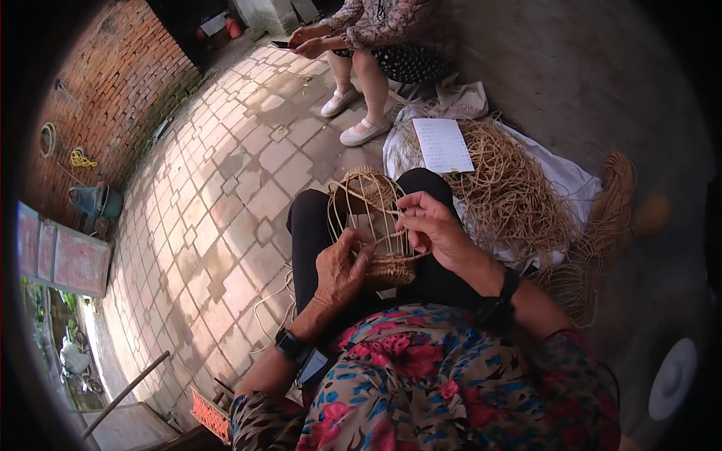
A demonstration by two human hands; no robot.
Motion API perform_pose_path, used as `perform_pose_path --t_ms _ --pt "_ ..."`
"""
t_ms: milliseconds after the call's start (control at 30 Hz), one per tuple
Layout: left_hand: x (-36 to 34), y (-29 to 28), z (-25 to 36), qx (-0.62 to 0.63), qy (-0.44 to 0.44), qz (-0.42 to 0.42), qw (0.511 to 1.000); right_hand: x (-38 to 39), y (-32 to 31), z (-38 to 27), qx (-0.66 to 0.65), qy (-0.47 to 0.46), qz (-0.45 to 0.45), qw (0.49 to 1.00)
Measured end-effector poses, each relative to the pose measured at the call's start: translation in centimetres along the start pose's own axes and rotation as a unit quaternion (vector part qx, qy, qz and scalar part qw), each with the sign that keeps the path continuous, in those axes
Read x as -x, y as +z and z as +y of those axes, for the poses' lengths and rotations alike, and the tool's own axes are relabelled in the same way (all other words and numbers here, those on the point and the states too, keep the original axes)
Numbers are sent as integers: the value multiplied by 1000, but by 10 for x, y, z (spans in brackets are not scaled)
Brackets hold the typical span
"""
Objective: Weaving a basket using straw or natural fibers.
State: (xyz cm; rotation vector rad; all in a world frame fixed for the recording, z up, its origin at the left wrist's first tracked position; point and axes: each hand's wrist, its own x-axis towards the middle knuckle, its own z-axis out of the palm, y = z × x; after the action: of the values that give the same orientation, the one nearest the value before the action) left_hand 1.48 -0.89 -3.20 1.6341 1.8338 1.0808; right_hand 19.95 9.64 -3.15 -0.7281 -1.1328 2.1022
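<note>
A half-woven tan cord basket [387, 272] with an open cage of thin ribs and a woven far end rests on my lap, between my dark-trousered knees. My left hand [342, 270] grips the ribs on its left side, fingers curled. At the right side, my right hand [432, 233] pinches a thin cord between thumb and index finger, the other fingers bent near the ribs. A loose strand trails down to the left of my leg.
A white sack [571, 192] holds tangled cord [508, 203] and a paper sheet [440, 144], beside a cord bundle [613, 180]. Another person [361, 68] sits ahead, hands around a dark object. A brick wall [113, 83], leaning panels [64, 248] and a pole [128, 391] are leftward.
</note>
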Motion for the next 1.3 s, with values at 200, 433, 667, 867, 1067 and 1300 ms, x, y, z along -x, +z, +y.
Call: perform_pose_path --t_ms 200,433,667,867,1067,1300 --pt "10 -12 11 -89 69 -86 990 18 -29 3 62 48 -62 995" --pt "5 -19 29 -144 122 -67 980 33 -46 -7 195 73 -23 978" --pt "-20 13 45 -219 144 -42 964 29 -70 -8 192 18 52 980" --pt "-24 29 38 -324 99 -66 938 -24 -52 -23 225 -26 60 972" --pt "-17 31 29 -239 133 -6 962 -61 -20 2 572 -132 114 802" --pt "-10 26 5 -50 85 143 985 -67 7 -3 552 -259 110 785"
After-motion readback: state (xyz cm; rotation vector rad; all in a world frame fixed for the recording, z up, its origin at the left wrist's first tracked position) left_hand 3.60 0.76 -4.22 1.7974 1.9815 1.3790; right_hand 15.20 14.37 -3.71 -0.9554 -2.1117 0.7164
